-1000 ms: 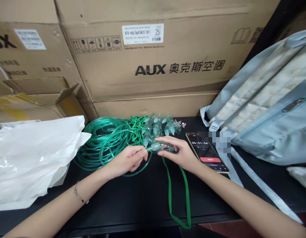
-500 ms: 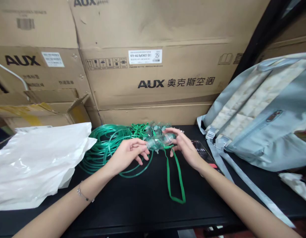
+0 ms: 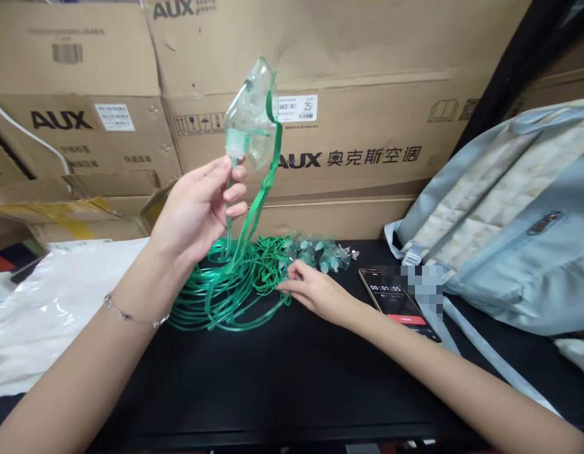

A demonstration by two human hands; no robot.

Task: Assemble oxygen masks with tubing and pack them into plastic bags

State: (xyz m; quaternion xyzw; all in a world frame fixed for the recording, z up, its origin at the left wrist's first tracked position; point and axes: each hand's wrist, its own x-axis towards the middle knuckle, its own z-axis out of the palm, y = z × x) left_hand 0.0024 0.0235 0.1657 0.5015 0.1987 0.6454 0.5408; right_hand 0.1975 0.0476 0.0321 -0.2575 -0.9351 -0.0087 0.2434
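Left hand gripping clear mask at its lower end, fingers closed where tube meets the pale connector; mask is up in the air above the coil of green tubing, tilted. Its green strap hangs down toward the coil. Right hand just right of the coil, thumb and index finger close together by the heap of green straps; can't tell if anything's pinched. More masks piled right of the coil, past the heap. Phone well right of it, backpack farther right. White bag left of coil, cartons behind it.
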